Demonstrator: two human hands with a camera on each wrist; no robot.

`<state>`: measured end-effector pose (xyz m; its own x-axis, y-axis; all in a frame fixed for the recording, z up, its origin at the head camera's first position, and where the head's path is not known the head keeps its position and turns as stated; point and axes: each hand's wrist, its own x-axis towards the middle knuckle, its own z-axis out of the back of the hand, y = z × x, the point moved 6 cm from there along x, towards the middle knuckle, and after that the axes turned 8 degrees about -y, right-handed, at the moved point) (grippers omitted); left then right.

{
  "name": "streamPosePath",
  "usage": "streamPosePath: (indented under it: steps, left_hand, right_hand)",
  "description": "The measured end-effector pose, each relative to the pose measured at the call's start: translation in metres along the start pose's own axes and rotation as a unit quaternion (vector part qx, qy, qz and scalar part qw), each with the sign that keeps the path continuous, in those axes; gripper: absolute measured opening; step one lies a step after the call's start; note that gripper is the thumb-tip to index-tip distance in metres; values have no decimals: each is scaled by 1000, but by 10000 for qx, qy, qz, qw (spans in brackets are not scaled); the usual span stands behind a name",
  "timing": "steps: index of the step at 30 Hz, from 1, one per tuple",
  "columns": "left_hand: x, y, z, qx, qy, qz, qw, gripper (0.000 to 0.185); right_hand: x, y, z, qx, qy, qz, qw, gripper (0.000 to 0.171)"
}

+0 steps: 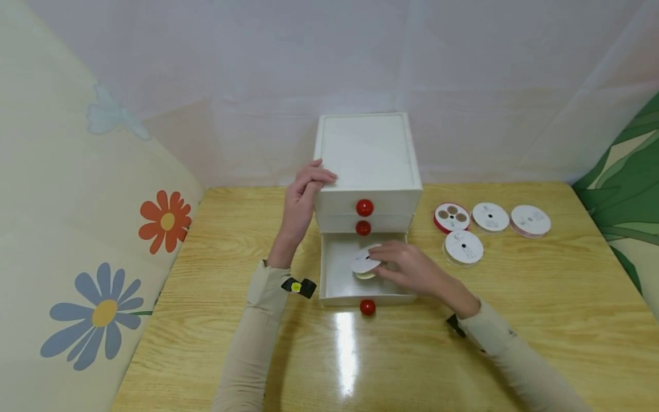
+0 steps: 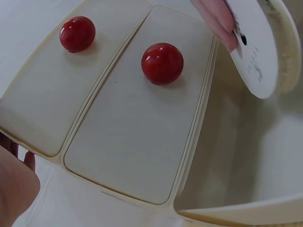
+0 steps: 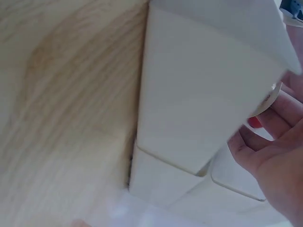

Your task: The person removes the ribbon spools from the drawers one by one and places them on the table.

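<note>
A white cabinet [image 1: 366, 150] of three drawers with red knobs stands on the table, its bottom drawer [image 1: 336, 276] pulled out. My left hand [image 1: 300, 209] rests on the cabinet's top left front corner, fingers lying over the edge. Over the pulled-out drawer, my right hand [image 1: 414, 268] pinches a white ribbon spool [image 1: 363, 262] at its right side. That spool [image 2: 259, 56] is tilted in the left wrist view, with a pale cream band around its rim. In the right wrist view, the drawer's side wall [image 3: 203, 90] hides most of the spool.
Right of the cabinet lie several more ribbon spools: a red-rimmed one [image 1: 451, 217], two white-faced ones beside it [image 1: 491, 217], and another white one [image 1: 464, 247] in front. A pale curtain [image 1: 288, 86] hangs behind, and a flower-patterned panel [image 1: 98, 229] stands at left.
</note>
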<state>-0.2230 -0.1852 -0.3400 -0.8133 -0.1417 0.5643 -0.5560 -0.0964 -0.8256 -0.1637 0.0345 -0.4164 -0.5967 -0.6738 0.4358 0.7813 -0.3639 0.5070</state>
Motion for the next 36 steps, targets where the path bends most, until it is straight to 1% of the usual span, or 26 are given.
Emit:
streamPosePath:
  steps: [7, 14, 22, 27, 31, 36]
  left_hand:
    - [0, -1, 0, -33, -22, -40, 10000, 23]
    - [0, -2, 0, -122, -28, -70, 9999, 23]
    - [0, -1, 0, -123, -67, 52, 9999, 24]
    - [0, -1, 0, -72, -66, 124, 9999, 23]
    - [0, -1, -1, -40, -52, 94, 9999, 24]
    - [0, 0, -1, -44, -42, 97, 9999, 23]
  right_hand:
    - [-3, 3, 16, -47, -283, 188, 9994, 31]
    - [-5, 1, 31, -36, -684, 363, 9970, 30]
    - [-12, -1, 50, -25, -1082, 395, 9933, 31]
    - [-17, -6, 63, -200, -1302, 343, 9907, 32]
    - [-24, -12, 73, -416, -1453, 220, 9883, 34]
    - [-35, -18, 82, -571, -1590, 241, 9853, 30]
